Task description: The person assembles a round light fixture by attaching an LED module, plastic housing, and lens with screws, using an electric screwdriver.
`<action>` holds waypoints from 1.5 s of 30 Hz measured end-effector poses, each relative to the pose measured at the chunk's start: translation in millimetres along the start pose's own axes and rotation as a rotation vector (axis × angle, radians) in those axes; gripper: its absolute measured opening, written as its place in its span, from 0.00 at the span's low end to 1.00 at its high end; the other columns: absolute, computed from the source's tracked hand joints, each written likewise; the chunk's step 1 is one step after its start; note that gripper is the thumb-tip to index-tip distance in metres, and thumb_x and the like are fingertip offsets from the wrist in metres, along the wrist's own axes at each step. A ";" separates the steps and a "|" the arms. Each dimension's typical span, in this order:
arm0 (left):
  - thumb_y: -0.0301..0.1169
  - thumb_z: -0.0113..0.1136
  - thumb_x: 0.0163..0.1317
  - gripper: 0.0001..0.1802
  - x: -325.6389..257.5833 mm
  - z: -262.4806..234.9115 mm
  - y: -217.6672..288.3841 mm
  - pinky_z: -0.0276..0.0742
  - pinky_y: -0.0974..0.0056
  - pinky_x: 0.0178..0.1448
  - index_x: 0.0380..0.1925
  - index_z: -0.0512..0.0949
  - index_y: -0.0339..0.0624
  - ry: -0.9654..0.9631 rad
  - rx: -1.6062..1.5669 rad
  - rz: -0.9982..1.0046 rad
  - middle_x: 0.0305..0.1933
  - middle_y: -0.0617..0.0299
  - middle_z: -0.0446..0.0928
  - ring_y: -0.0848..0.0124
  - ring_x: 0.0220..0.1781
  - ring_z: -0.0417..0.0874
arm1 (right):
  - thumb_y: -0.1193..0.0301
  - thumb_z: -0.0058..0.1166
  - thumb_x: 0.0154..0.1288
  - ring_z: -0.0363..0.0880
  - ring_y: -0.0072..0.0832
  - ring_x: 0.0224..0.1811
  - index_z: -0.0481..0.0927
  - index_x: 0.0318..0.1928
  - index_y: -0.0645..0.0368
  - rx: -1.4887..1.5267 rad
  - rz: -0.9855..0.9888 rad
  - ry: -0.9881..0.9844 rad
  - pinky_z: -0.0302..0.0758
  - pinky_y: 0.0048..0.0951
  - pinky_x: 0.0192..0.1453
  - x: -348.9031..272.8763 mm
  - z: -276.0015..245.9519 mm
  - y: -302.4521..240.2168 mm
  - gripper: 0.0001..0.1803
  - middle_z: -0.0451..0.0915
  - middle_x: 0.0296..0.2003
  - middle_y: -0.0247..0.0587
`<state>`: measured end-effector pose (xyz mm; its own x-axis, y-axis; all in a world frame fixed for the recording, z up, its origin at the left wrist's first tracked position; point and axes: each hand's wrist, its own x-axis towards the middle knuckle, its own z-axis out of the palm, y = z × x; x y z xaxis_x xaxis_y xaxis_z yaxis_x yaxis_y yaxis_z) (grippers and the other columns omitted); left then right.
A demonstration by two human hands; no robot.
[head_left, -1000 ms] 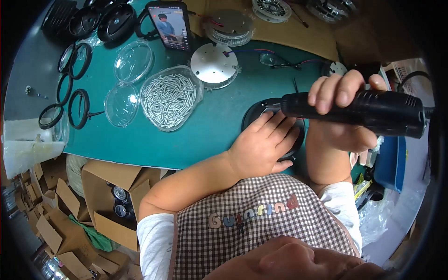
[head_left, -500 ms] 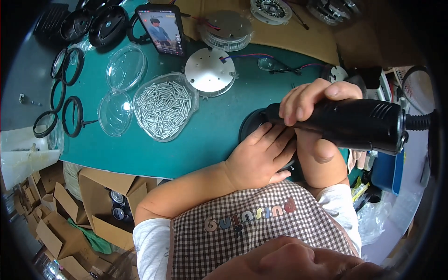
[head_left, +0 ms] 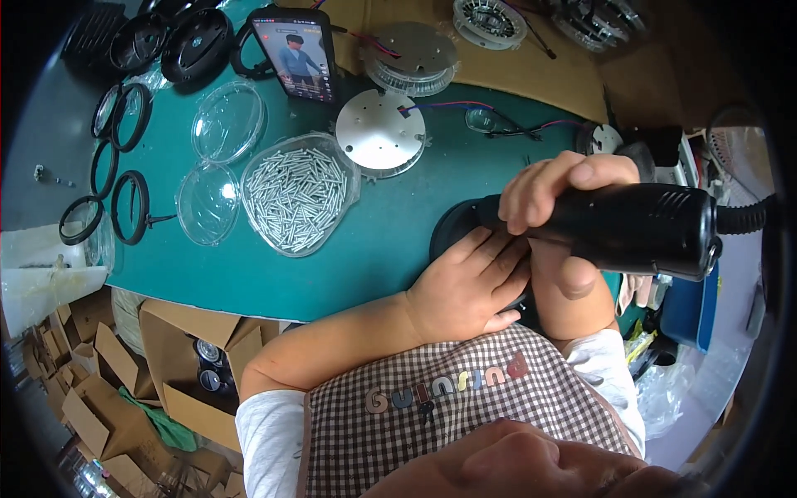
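With clock hours read from the middle of the view, the green worktop (head_left: 365, 274) spreads from nine through twelve to three. The checked apron (head_left: 374, 448) fills six o'clock. An open cardboard box (head_left: 199, 407) sits at eight, below the worktop's near edge, and a blue bin (head_left: 704, 307) stands between three and four.

At three o'clock is a thick black power tool (head_left: 639, 232), its corded end toward three and its front end toward nine. The right hand (head_left: 540, 195) is closed around it, fingers over the far side and thumb on the near side. At about five, the left hand (head_left: 459, 295) lies palm down with fingers extended over a black round part (head_left: 447, 231) at two o'clock; that hand and the tool cover much of the part, and the tool's tip is hidden.

Black round housings (head_left: 195, 50) lie between ten and eleven. A phone (head_left: 296, 62) stands tilted at eleven, a lit picture on its screen. A clear tub (head_left: 353, 178) sits at ten, just beside a silver disc (head_left: 380, 133) with wires near twelve. Two clear round covers (head_left: 209, 217) are between nine and ten, and thin black rings (head_left: 141, 207) are near nine. Smallest are the silver screws (head_left: 297, 199) heaped inside the tub.
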<state>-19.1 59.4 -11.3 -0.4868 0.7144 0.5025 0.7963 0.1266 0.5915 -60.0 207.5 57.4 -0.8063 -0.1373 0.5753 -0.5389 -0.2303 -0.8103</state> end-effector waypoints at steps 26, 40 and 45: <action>0.51 0.67 0.50 0.35 -8.2 2.6 1.4 0.63 0.46 0.74 0.55 0.77 0.40 0.044 0.108 -0.004 0.65 0.47 0.73 0.51 0.69 0.72 | 0.46 0.71 0.57 0.78 0.32 0.27 0.63 0.64 0.57 0.130 -0.199 0.052 0.79 0.34 0.32 18.4 -12.7 -19.3 0.45 0.75 0.37 0.43; 0.51 0.66 0.52 0.37 -1.9 0.4 -1.4 0.64 0.45 0.73 0.57 0.77 0.38 -0.020 0.063 0.013 0.64 0.44 0.73 0.50 0.67 0.72 | 0.48 0.72 0.58 0.79 0.33 0.28 0.63 0.59 0.57 0.087 -0.069 0.103 0.79 0.34 0.34 -2.3 -13.2 1.8 0.41 0.75 0.34 0.41; 0.52 0.66 0.52 0.36 -1.2 0.0 -1.7 0.63 0.46 0.73 0.57 0.77 0.38 -0.031 0.037 -0.002 0.64 0.45 0.74 0.51 0.66 0.72 | 0.50 0.77 0.50 0.78 0.32 0.29 0.63 0.57 0.55 0.134 -0.017 0.134 0.78 0.33 0.34 -1.5 -7.5 -6.3 0.43 0.75 0.32 0.41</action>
<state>-19.8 58.3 -12.9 -0.4780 0.7347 0.4814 0.8081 0.1531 0.5688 -57.1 216.4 60.8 -0.8272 -0.0051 0.5619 -0.5230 -0.3589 -0.7731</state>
